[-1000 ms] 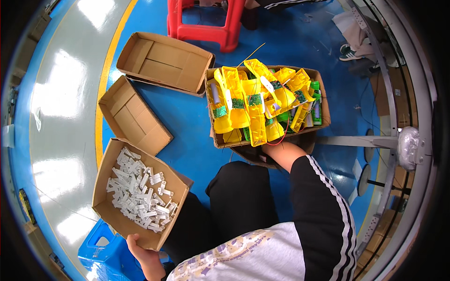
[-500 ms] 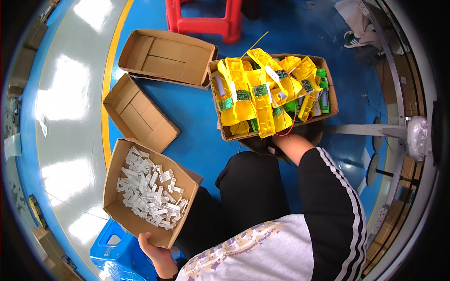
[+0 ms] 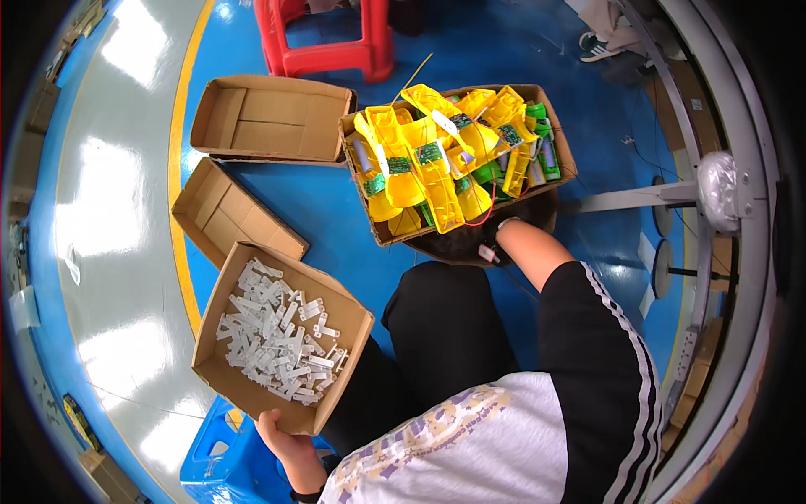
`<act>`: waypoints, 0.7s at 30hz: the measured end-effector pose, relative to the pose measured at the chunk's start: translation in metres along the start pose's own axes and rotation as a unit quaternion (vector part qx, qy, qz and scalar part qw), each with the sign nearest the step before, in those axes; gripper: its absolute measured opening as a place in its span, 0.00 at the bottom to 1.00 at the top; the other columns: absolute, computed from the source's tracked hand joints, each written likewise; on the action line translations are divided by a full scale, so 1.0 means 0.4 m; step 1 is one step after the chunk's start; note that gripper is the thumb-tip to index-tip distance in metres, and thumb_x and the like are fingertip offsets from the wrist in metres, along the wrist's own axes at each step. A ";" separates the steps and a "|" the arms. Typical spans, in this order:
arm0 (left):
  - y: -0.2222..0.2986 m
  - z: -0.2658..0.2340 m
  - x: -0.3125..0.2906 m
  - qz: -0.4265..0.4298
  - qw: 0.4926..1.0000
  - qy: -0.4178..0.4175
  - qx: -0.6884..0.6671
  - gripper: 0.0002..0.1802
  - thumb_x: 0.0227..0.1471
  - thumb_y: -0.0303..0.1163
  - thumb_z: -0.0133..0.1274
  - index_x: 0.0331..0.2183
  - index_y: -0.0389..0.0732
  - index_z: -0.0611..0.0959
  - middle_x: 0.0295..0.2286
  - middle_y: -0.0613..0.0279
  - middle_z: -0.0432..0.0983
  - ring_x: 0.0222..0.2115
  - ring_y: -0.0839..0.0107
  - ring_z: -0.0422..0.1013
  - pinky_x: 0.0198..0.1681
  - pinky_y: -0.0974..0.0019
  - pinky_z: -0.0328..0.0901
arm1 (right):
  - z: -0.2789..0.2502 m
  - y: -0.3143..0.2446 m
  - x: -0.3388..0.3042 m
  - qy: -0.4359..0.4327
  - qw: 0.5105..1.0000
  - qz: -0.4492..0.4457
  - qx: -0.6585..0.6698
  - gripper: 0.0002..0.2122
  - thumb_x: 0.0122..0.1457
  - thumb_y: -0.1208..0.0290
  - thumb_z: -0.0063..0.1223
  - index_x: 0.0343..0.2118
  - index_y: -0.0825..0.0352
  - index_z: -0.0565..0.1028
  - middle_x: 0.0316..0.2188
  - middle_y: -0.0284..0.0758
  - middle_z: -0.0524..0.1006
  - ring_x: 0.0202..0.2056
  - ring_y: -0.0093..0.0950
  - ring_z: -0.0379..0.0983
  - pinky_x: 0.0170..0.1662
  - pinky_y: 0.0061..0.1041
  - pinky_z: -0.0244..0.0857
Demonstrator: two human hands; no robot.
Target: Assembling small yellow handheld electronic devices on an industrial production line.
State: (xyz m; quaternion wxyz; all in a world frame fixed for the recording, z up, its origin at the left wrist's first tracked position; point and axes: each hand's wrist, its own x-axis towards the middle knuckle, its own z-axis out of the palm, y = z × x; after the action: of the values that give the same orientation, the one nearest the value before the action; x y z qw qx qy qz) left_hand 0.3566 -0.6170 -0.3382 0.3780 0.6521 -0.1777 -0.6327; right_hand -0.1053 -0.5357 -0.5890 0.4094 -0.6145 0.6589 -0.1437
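Observation:
My left hand [image 3: 284, 443] grips the near edge of a cardboard box [image 3: 220, 368], thumb over the rim. Inside lies a heap of small white plastic brackets [image 3: 277, 336]. The box is tilted above my left thigh. At the right, my right hand [image 3: 506, 232] reaches under the near side of another cardboard box [image 3: 457, 220]; its fingers are hidden. That box is piled with yellow plastic housings [image 3: 441, 181] carrying green circuit boards and thin wires, with green housings [image 3: 546, 151] at its right end. A dark round surface [image 3: 449, 246] lies underneath it.
Two open cardboard boxes [image 3: 281, 118] [image 3: 231, 214] sit on the blue floor at the left. A red stool [image 3: 327, 59] stands beyond, and a blue stool [image 3: 214, 458] near my left hand. At right runs a grey metal frame [image 3: 642, 197]; a shoe [image 3: 596, 48] shows far right.
The view has shifted. My left hand has brought the bracket box rightward and farther away relative to the other floor boxes. My right hand sits farther right along the yellow-housing box, with more wrist showing.

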 end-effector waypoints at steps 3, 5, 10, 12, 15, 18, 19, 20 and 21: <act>-0.001 0.020 0.012 -0.001 1.000 -0.012 0.005 0.21 0.35 0.30 0.41 0.37 0.33 0.68 0.33 0.57 0.68 0.34 0.63 0.67 0.38 0.64 0.63 | -0.026 -0.011 -0.051 0.008 1.000 0.024 -0.012 0.20 0.46 0.66 0.48 0.43 0.66 0.65 0.32 0.43 0.73 0.33 0.37 0.70 0.36 0.31 0.63; 0.014 0.012 0.002 0.004 1.000 -0.007 0.010 0.20 0.35 0.29 0.41 0.36 0.33 0.68 0.33 0.57 0.68 0.34 0.64 0.67 0.37 0.64 0.63 | -0.047 -0.068 -0.044 0.008 1.000 0.021 -0.017 0.20 0.46 0.66 0.48 0.43 0.66 0.65 0.32 0.43 0.73 0.33 0.37 0.70 0.36 0.30 0.64; 0.034 0.076 -0.001 0.001 0.999 -0.032 0.021 0.18 0.34 0.27 0.41 0.34 0.35 0.68 0.30 0.58 0.67 0.31 0.65 0.66 0.35 0.66 0.63 | -0.080 -0.061 -0.124 0.007 0.968 0.236 0.080 0.22 0.40 0.65 0.54 0.40 0.67 0.66 0.20 0.34 0.72 0.20 0.23 0.69 0.22 0.23 0.63; 0.060 0.073 -0.007 -0.021 0.998 -0.049 0.039 0.20 0.34 0.26 0.40 0.36 0.34 0.68 0.31 0.58 0.66 0.33 0.65 0.65 0.36 0.66 0.62 | -0.187 -0.206 -0.133 -0.074 0.917 0.378 0.101 0.25 0.38 0.63 0.55 0.42 0.66 0.66 0.24 0.38 0.73 0.25 0.28 0.71 0.28 0.26 0.65; 0.080 0.126 -0.021 -0.047 0.994 -0.086 0.042 0.23 0.34 0.24 0.38 0.39 0.33 0.67 0.33 0.57 0.66 0.34 0.66 0.65 0.38 0.67 0.61 | -0.195 -0.178 -0.195 0.007 0.949 0.314 0.035 0.29 0.35 0.59 0.56 0.45 0.65 0.66 0.33 0.43 0.73 0.35 0.35 0.70 0.38 0.27 0.63; 0.084 0.167 -0.026 -0.061 0.989 -0.129 0.039 0.23 0.34 0.23 0.38 0.40 0.34 0.67 0.33 0.58 0.66 0.34 0.66 0.65 0.37 0.68 0.61 | -0.248 -0.239 -0.212 -0.029 0.920 0.383 0.081 0.30 0.35 0.59 0.56 0.44 0.67 0.66 0.36 0.45 0.72 0.37 0.36 0.69 0.40 0.27 0.62; 0.079 0.177 -0.023 -0.060 0.984 -0.154 0.059 0.23 0.34 0.22 0.37 0.40 0.34 0.67 0.33 0.58 0.66 0.34 0.66 0.65 0.37 0.68 0.61 | -0.245 -0.226 -0.224 0.002 0.922 0.381 0.062 0.29 0.35 0.60 0.56 0.43 0.68 0.67 0.35 0.44 0.72 0.36 0.36 0.70 0.40 0.27 0.63; 0.074 0.187 -0.022 -0.059 0.979 -0.180 0.079 0.23 0.34 0.22 0.37 0.40 0.34 0.67 0.33 0.58 0.66 0.34 0.67 0.65 0.38 0.68 0.61 | -0.243 -0.217 -0.237 0.033 0.924 0.379 0.043 0.28 0.35 0.60 0.55 0.42 0.68 0.68 0.35 0.44 0.72 0.36 0.36 0.70 0.39 0.27 0.63; 0.070 0.199 -0.025 -0.065 0.975 -0.199 0.077 0.24 0.35 0.21 0.37 0.41 0.34 0.66 0.34 0.59 0.66 0.34 0.68 0.65 0.39 0.69 0.60 | -0.244 -0.208 -0.255 0.041 0.919 0.384 0.078 0.26 0.36 0.62 0.55 0.41 0.68 0.69 0.32 0.45 0.73 0.35 0.36 0.70 0.39 0.27 0.63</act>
State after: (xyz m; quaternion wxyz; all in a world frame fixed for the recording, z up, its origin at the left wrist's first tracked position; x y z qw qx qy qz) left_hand 0.2859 -0.6495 -0.3043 0.2415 0.5502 -0.2554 -0.7574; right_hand -0.1266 -0.4887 -0.4334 0.4521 -0.2738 0.8474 -0.0515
